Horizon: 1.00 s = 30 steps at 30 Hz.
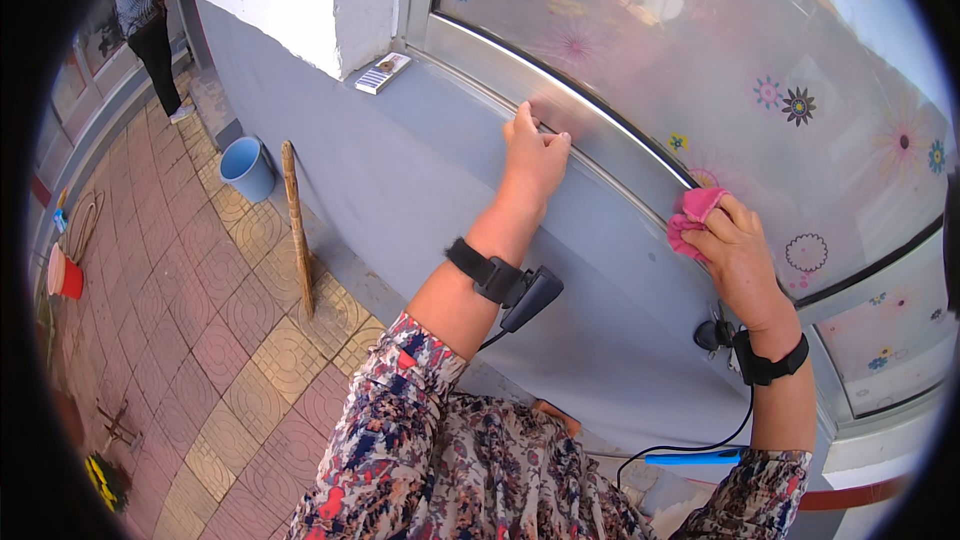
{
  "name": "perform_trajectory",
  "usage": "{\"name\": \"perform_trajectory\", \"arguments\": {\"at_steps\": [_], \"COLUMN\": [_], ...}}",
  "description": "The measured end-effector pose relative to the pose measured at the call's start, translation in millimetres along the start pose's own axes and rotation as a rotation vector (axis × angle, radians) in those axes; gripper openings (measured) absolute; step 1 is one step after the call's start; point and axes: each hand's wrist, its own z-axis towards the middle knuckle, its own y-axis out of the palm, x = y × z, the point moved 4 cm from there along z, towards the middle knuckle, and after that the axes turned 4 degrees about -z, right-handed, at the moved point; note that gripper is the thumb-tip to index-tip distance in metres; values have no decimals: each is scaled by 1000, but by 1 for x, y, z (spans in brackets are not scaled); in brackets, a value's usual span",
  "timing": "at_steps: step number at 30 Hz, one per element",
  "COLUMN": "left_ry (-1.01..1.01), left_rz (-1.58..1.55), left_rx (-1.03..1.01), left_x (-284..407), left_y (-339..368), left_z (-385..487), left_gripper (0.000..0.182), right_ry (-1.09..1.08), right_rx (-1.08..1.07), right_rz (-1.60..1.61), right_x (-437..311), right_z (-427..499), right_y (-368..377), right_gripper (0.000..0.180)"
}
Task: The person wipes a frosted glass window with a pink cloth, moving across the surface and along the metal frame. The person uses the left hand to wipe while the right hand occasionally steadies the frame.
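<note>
My right hand [739, 251] grips a folded pink cloth [697, 221], pressed against the lower metal edge of the window beside the glass. The window pane [675, 52] is frosted, patterned with flower decals and carries bright reflections. Farther left, my left hand [536, 154] has its fingertips at the silver metal window frame [480, 52], with index finger and thumb apart and nothing visible in it. A black strap with a device [532, 298] sits on my left forearm, and another black strap [787, 364] is around my right wrist.
A small white box [382, 73] lies on the grey sill at the left corner. Below, a blue bucket [247, 169] and a wooden handle [296, 229] stand by the wall. A red bucket [65, 272] is on the paving [187, 337]. Another person [150, 22] stands far left.
</note>
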Motion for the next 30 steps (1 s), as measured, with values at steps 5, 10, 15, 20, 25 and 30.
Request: {"name": "perform_trajectory", "arguments": {"at_steps": [5,10,15,20,25,30], "left_ry": [69,-15,212,743,886,863], "left_rz": [37,-66,-19,449,581,693], "left_rx": [-33,-41,-161,179,430,421], "left_x": [-6,-3,9,20,23,18], "left_y": [3,-1,-22,-83,-122,-118], "left_z": [-2,3,-17,-22,25,31], "left_gripper": [76,76,54,39,33,27], "right_ry": [-27,-14,-88,-180,-274,-381], "right_rx": [58,40,13,-41,-44,-17], "right_rz": [-64,-93,-279,-389,-426,-532], "right_x": [-1,-1,-8,-23,-42,-62], "right_z": [0,-2,9,51,110,167], "right_y": [0,3,12,28,39,47], "right_gripper": [26,29,35,40,38,36]}}
